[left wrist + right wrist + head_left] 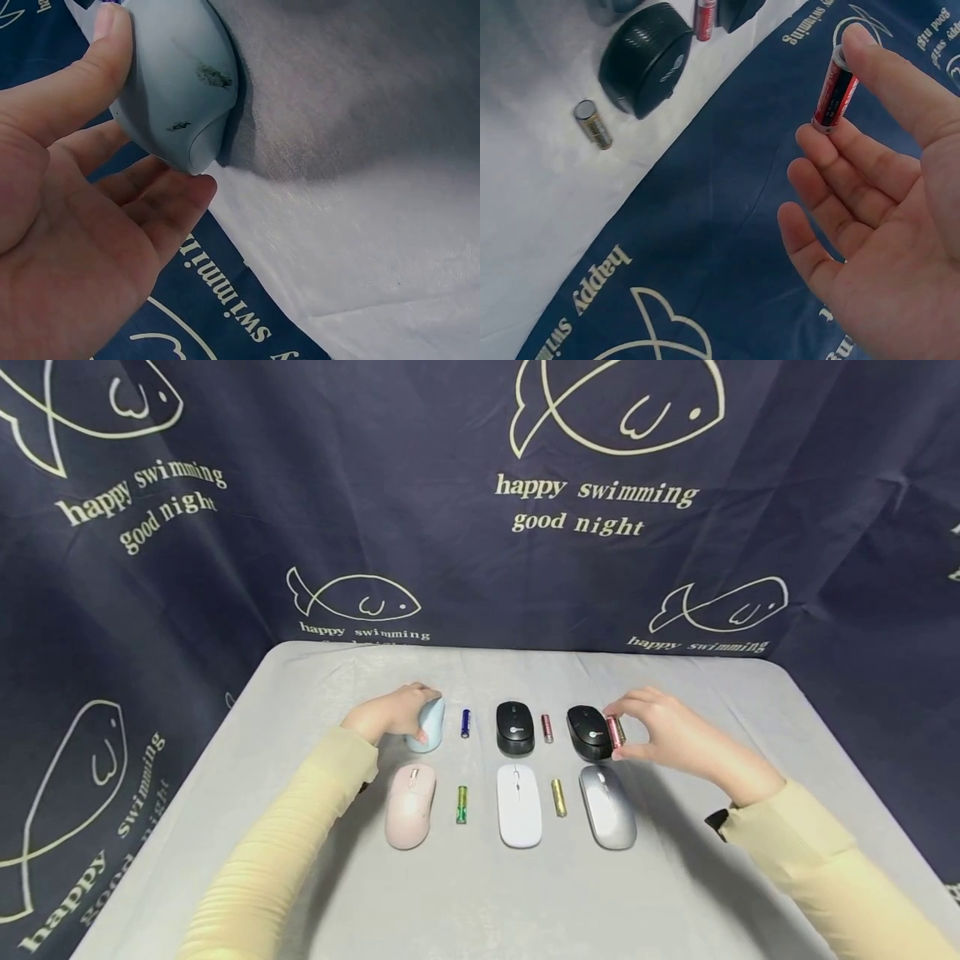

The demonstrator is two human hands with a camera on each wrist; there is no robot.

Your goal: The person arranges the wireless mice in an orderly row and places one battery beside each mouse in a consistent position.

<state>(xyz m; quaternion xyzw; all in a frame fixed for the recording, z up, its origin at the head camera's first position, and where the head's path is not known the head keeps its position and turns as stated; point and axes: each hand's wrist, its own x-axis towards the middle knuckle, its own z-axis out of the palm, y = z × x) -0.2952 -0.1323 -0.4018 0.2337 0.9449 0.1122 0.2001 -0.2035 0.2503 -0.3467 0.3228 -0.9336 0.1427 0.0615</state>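
At the back left of the table, my left hand [401, 710] grips a light blue computer mouse [431, 722], which stands tilted. In the left wrist view the thumb lies along one side of this mouse [176, 75], whose shell has dark scuffs, and the fingers are at its other side and end. My right hand [671, 735] pinches a red and black battery [615, 732] between thumb and fingertips; the right wrist view shows this battery [835, 91] held by its two ends. Beside it are a black mouse [588, 731] and, lying on the table, a gold-and-dark battery [594, 124].
Another black mouse [515, 727] stands between a blue battery [466, 723] and a red battery [547, 728]. In the front row are a pink mouse [410, 806], a green battery [461, 805], a white mouse [519, 814], a yellow battery [558, 797] and a grey mouse [609, 814].
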